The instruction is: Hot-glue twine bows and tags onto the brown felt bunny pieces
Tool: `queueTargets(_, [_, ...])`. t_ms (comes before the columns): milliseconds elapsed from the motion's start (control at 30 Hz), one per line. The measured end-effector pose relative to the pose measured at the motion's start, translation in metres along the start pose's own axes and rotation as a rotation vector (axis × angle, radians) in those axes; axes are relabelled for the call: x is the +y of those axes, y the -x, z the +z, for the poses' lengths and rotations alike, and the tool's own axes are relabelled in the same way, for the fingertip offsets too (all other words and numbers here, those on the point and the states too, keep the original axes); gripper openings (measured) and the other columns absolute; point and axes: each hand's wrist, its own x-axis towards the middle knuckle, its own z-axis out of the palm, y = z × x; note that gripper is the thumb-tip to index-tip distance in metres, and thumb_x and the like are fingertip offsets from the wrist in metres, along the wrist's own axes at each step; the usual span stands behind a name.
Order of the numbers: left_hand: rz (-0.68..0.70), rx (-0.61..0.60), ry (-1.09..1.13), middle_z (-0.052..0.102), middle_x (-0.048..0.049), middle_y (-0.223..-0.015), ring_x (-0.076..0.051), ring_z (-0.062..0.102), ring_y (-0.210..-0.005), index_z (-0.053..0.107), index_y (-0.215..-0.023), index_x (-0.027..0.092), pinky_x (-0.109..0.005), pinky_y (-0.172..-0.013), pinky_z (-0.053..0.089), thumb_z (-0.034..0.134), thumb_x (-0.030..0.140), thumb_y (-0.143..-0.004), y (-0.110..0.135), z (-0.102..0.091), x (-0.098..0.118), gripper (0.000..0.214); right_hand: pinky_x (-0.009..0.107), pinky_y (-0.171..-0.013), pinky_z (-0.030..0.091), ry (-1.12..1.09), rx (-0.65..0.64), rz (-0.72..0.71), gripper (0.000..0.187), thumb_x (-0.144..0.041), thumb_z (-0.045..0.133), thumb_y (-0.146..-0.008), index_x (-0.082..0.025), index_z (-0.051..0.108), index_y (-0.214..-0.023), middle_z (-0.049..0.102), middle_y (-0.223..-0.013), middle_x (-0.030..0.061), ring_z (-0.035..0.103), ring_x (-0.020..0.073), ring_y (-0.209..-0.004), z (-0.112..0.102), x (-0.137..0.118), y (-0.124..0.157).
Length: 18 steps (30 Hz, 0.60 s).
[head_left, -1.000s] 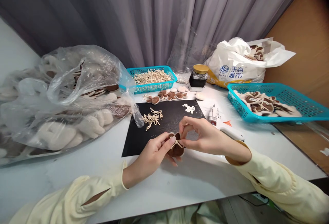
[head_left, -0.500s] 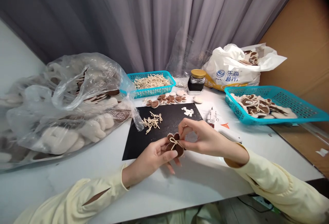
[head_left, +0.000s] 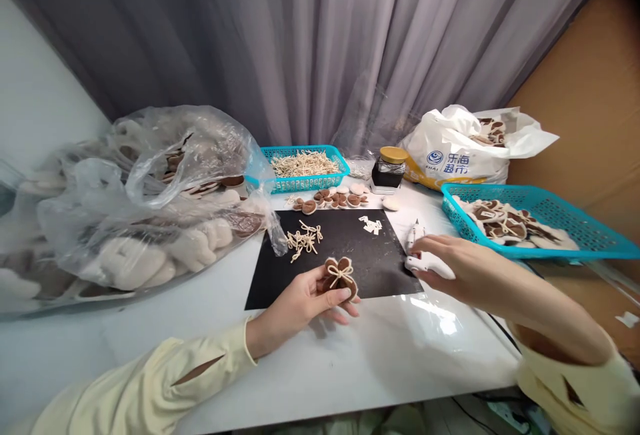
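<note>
My left hand (head_left: 310,298) is closed on a brown, pale-edged fuzzy bunny-shaped patch (head_left: 345,283), holding it above the front edge of the black mat. A cream cord bow (head_left: 341,275) lies across the patch between its two rounded ears. Over at the mat's right edge, my right hand (head_left: 445,258) has its fingers around a white glue gun (head_left: 431,264), which lies on the table. Several loose cord bows (head_left: 304,240) are piled on the black mat (head_left: 345,238), and small white labels (head_left: 371,224) lie near its back right corner.
Finished-looking brown patches (head_left: 340,199) line the mat's back edge. Behind them stand a blue basket of cord bows (head_left: 255,155) and a dark jar with a gold lid (head_left: 390,172). A large clear bag (head_left: 150,222) fills the left; another blue basket (head_left: 600,238) and a white bag (head_left: 460,148) stand right.
My right hand has let go of the bow and moved right onto the glue gun. The patch stays in my left hand, with the bow on it. The view has shifted slightly.
</note>
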Motion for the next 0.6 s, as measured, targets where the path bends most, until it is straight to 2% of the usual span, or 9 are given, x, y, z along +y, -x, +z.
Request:
queueTargets(100, [-0.047, 0.009, 0.063, 0.069, -0.0111, -0.097, -0.02, 0.066, -0.09, 0.057, -0.097, 0.012, -0.028, -0.08, 0.051, 0.068, 0.03, -0.076, 0.0, -0.002, 0.0, 0.03, 0.045, -0.071, 0.052, 0.289, -0.028, 0.176, 0.041, -0.026, 0.057, -0.07, -0.015, 0.058, -0.109, 0.057, -0.121, 0.0183, 0.06, 0.035, -0.096, 0.025, 0.029, 0.027])
queueTargets(167, [-0.075, 0.009, 0.105, 0.069, -0.0118, -0.1, -0.02, 0.066, -0.094, 0.057, -0.1, 0.012, -0.029, -0.084, 0.05, 0.07, 0.028, -0.074, -0.001, -0.003, -0.001, 0.032, 0.042, -0.071, 0.053, 0.34, -0.033, 0.255, 0.05, -0.021, 0.055, -0.068, -0.013, 0.054, -0.117, 0.05, -0.129, 0.0199, 0.059, 0.0348, -0.101, 0.045, 0.042, 0.035])
queueTargets(233, [-0.088, 0.003, 0.137, 0.069, -0.0126, -0.102, -0.02, 0.065, -0.096, 0.057, -0.101, 0.012, -0.029, -0.086, 0.049, 0.071, 0.026, -0.073, -0.001, -0.003, -0.002, 0.034, 0.041, -0.073, 0.052, 0.352, 0.029, 0.324, 0.046, -0.017, 0.048, -0.071, -0.012, 0.054, -0.116, 0.05, -0.129, 0.0192, 0.057, 0.0334, -0.104, 0.06, 0.046, 0.035])
queueTargets(333, [-0.083, -0.013, 0.158, 0.069, -0.0133, -0.101, -0.02, 0.065, -0.094, 0.058, -0.1, 0.012, -0.028, -0.082, 0.049, 0.07, 0.025, -0.074, -0.002, -0.004, -0.003, 0.031, 0.041, -0.078, 0.05, 0.295, 0.146, 0.395, 0.036, -0.018, 0.042, -0.075, -0.012, 0.054, -0.108, 0.052, -0.123, 0.0181, 0.056, 0.032, -0.103, 0.068, 0.045, 0.027])
queueTargets(433, [-0.076, -0.043, 0.153, 0.069, -0.012, -0.099, -0.018, 0.067, -0.086, 0.059, -0.097, 0.012, -0.024, -0.072, 0.051, 0.066, 0.025, -0.077, -0.002, -0.005, -0.002, 0.025, 0.04, -0.077, 0.049, 0.196, 0.193, 0.405, 0.026, -0.021, 0.042, -0.076, -0.015, 0.053, -0.099, 0.052, -0.113, 0.0166, 0.059, 0.0286, -0.092, 0.067, 0.043, 0.023])
queueTargets(500, [-0.07, -0.064, 0.136, 0.069, -0.0112, -0.096, -0.015, 0.066, -0.076, 0.06, -0.095, 0.012, -0.021, -0.062, 0.051, 0.064, 0.026, -0.078, -0.003, -0.006, -0.002, 0.023, 0.04, -0.075, 0.049, 0.13, 0.238, 0.375, 0.021, -0.023, 0.044, -0.077, -0.017, 0.053, -0.095, 0.051, -0.108, 0.0157, 0.06, 0.0269, -0.085, 0.066, 0.041, 0.028])
queueTargets(600, [-0.071, -0.075, 0.11, 0.069, -0.0115, -0.093, -0.012, 0.063, -0.063, 0.061, -0.094, 0.011, -0.018, -0.05, 0.047, 0.064, 0.027, -0.078, -0.005, -0.007, -0.003, 0.023, 0.04, -0.073, 0.049, -0.086, 0.329, 0.33, 0.022, -0.027, 0.046, -0.08, -0.019, 0.053, -0.099, 0.051, -0.109, 0.0155, 0.06, 0.028, -0.087, 0.069, 0.029, 0.05])
